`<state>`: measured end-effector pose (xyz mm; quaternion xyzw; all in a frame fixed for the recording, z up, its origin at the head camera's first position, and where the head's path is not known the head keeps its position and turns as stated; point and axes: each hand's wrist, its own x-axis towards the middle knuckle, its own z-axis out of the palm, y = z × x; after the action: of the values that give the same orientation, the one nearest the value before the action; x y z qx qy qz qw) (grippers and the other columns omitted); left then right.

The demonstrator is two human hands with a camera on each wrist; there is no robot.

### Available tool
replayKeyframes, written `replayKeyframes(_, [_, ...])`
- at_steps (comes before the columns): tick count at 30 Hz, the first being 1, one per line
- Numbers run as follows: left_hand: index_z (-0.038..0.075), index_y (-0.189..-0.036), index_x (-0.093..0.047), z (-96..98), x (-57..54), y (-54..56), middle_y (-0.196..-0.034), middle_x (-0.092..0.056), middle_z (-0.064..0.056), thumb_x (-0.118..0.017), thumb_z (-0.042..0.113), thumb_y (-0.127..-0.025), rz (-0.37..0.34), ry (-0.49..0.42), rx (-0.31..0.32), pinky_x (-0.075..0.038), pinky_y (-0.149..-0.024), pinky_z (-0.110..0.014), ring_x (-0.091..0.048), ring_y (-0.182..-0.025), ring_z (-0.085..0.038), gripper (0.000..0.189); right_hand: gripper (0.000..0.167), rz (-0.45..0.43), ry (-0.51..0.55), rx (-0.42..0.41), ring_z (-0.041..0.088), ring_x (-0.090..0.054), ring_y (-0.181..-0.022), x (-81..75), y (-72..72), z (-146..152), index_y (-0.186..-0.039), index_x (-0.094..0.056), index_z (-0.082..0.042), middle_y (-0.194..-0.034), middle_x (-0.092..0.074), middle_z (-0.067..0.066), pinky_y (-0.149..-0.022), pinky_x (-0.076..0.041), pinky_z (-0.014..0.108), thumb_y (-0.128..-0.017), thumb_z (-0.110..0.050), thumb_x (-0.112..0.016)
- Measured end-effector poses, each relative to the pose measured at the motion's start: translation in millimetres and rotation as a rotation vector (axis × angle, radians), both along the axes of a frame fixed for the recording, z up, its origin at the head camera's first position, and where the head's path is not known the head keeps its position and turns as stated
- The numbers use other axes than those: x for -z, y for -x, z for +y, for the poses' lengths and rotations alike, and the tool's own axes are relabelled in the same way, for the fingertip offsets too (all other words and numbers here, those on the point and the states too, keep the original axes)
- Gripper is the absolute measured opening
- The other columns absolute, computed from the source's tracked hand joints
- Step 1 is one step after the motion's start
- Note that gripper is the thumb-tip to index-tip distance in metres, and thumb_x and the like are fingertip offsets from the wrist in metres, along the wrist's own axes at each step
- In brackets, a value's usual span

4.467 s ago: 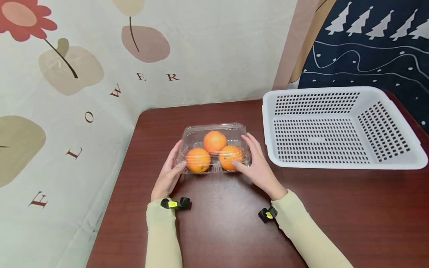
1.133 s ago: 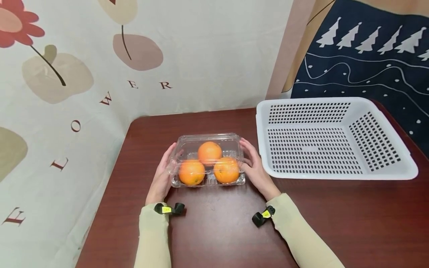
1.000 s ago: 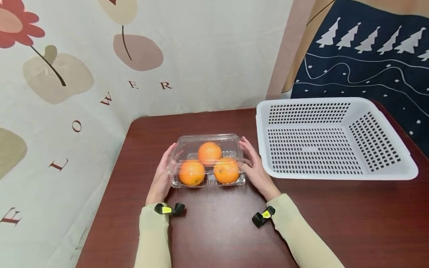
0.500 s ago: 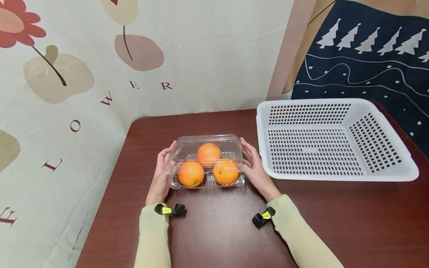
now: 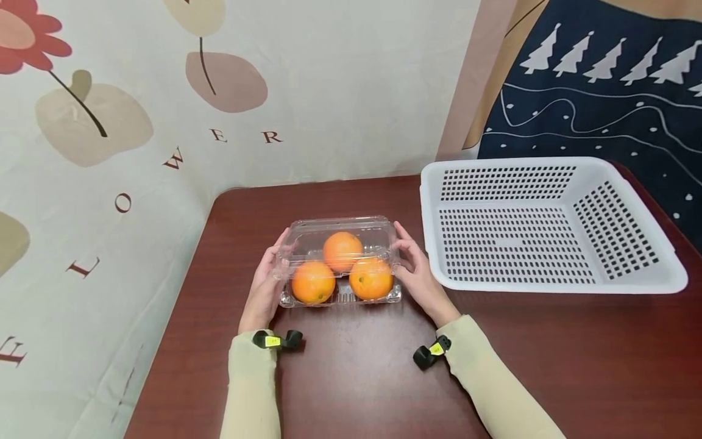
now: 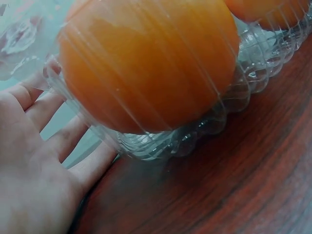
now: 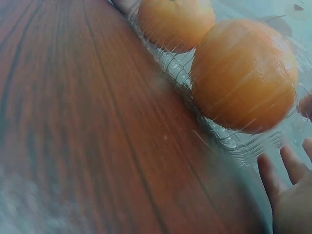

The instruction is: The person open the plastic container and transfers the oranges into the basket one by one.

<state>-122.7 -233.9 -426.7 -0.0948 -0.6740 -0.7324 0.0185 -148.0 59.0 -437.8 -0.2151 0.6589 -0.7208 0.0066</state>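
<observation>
A clear plastic clamshell container (image 5: pixel 344 297) holding three oranges (image 5: pixel 370 278) sits on the table between my hands. Its transparent lid (image 5: pixel 351 227) covers the oranges, its front edge standing above the base's front rim. My left hand (image 5: pixel 264 280) grips the lid's left edge. In the left wrist view, that hand's lower fingers (image 6: pixel 92 163) reach along the container's side, beside an orange (image 6: pixel 151 68). On the opposite side, my right hand (image 5: pixel 419 274) grips the lid's right edge with thumb and bent fingers. Its lower fingers (image 7: pixel 273 178) spread below an orange (image 7: pixel 243 78) in the right wrist view.
A large white perforated plastic basket (image 5: pixel 515 244) stands to the right, near my right hand. The dark red-brown table (image 5: pixel 351 378) meets a flower-printed cloth (image 5: pixel 340 91) at the back. A navy cloth with white trees (image 5: pixel 598 91) hangs behind the basket.
Since the earliest frame, both thumbs have moved from the container's front to its sides, and the lid's front edge has risen from the base. Lately the lid has tipped slightly further up.
</observation>
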Motion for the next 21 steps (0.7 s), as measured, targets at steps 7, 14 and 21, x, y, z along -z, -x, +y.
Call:
replayKeyframes(7, [0.016, -0.141, -0.026, 0.1, -0.4, 1.6, -0.139, -0.031, -0.014, -0.049, 0.002, -0.089, -0.033, 0.090, -0.022, -0.041, -0.091, -0.025, -0.026, -0.129, -0.024, 0.058, 0.042, 0.015, -0.051, 0.007, 0.025, -0.029, -0.127, -3.6, -2.0, 1.2, -0.122, -0.042, 0.003, -0.147, -0.016, 0.005, -0.094, -0.032, 0.052, -0.080, 0.011, -0.046])
replayKeyframes(14, [0.019, -0.141, -0.026, -0.3, 1.1, 3.1, -0.137, -0.032, -0.016, -0.050, 0.003, -0.089, -0.041, 0.111, -0.042, -0.042, -0.090, -0.024, -0.028, -0.128, -0.025, 0.059, 0.049, 0.069, -0.081, -0.001, 0.026, -0.031, -0.126, -3.8, -1.5, 2.4, -0.129, -0.039, 0.004, -0.147, -0.014, 0.012, -0.093, -0.034, 0.052, -0.081, 0.012, -0.047])
replayKeyframes(21, [0.021, -0.140, -0.029, 1.2, 1.1, 2.0, -0.137, -0.034, -0.011, -0.051, 0.008, -0.090, -0.074, 0.121, -0.069, -0.040, -0.092, -0.025, -0.032, -0.126, -0.021, 0.057, 0.052, 0.084, -0.105, 0.007, 0.022, -0.030, -0.128, -3.0, -2.3, 3.1, -0.132, -0.037, 0.003, -0.147, -0.015, 0.012, -0.092, -0.035, 0.051, -0.081, 0.012, -0.047])
